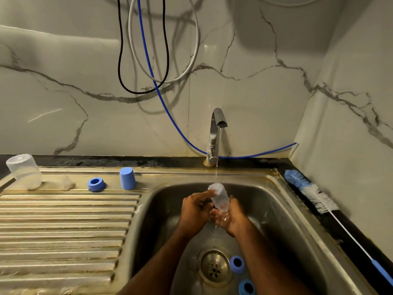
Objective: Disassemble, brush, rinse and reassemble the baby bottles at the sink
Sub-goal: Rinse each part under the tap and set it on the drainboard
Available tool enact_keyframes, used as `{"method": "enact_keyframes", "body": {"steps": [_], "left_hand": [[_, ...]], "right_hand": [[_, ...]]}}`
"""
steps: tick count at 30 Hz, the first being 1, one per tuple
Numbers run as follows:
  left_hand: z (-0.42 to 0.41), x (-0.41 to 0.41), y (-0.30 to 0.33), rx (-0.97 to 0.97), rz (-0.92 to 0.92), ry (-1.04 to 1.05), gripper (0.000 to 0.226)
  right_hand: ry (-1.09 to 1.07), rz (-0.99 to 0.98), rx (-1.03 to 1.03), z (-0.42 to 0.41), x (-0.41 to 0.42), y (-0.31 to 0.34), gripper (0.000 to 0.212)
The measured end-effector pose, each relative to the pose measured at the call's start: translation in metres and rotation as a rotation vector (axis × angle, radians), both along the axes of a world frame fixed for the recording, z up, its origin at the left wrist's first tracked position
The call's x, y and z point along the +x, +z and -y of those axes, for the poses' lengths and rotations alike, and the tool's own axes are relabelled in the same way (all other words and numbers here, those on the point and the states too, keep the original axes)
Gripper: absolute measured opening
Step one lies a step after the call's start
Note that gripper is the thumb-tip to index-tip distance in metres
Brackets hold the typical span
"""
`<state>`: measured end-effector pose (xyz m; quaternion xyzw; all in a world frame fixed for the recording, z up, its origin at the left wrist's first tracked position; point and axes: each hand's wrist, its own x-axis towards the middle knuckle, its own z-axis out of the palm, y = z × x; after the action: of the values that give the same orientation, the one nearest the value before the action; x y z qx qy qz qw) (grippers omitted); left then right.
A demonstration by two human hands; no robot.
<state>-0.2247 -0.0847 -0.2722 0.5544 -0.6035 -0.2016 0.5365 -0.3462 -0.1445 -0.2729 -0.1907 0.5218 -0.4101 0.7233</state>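
- Down at the near end of the sink [282, 211], two blue collar rings, one [237, 264] beside the drain [214, 267] and one [246, 288] at the frame's bottom edge, are lying loose in the basin, waiting for their rinse.
- Above the drain we are holding a clear bottle body [219, 198] between both hands, directly under the running stream from the tap [215, 135].
- Our right hand [230, 218] is cupping the lower end of the bottle body, palm up and catching water; our left hand [195, 206] is curling against its side with fingers [207, 193] reaching toward its upper end.
- Its long axis is standing nearly upright, leaning a little toward the left hand; which end is the mouth we cannot tell.
- Any coming turn or tip, we judge, is hinging on that axis staying in line with the stream, with the right hand bearing the weight.
- Farther left, on the drainboard [63, 220], a third blue ring [96, 184], a blue cap [127, 178], a clear teat [67, 183] and another clear bottle [24, 171] are sitting well apart from our hands.
- Off to the right, the bottle brush [312, 192] is lying along the bench.
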Motion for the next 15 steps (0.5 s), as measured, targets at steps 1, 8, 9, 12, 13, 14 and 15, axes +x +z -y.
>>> {"method": "enact_keyframes", "body": {"steps": [1, 8, 9, 12, 13, 14, 15], "left_hand": [[0.001, 0.000, 0.000, -0.015, -0.021, 0.012, 0.037], [0.002, 0.010, 0.000, 0.000, -0.194, 0.066, 0.023], [0.003, 0.010, -0.001, 0.016, -0.210, 0.078, 0.024], [0.005, 0.011, -0.006, 0.056, -0.211, 0.087, 0.030], [0.006, 0.012, -0.009, 0.070, -0.204, 0.088, 0.034], [0.007, 0.013, -0.012, 0.091, -0.212, 0.086, 0.038], [0.006, 0.013, -0.014, 0.118, -0.236, 0.080, 0.042]], "right_hand": [[0.017, -0.004, 0.003, 0.000, 0.000, 0.000, 0.062], [0.092, -0.052, -0.058, -0.001, 0.002, 0.000, 0.052], [0.086, -0.053, -0.066, -0.002, 0.003, 0.001, 0.049], [0.076, -0.064, -0.112, -0.004, 0.004, 0.006, 0.042], [0.073, -0.070, -0.135, -0.004, 0.004, 0.007, 0.040], [0.069, -0.069, -0.160, -0.004, 0.004, 0.007, 0.039], [0.065, -0.065, -0.188, -0.003, 0.004, 0.008, 0.037]]}}
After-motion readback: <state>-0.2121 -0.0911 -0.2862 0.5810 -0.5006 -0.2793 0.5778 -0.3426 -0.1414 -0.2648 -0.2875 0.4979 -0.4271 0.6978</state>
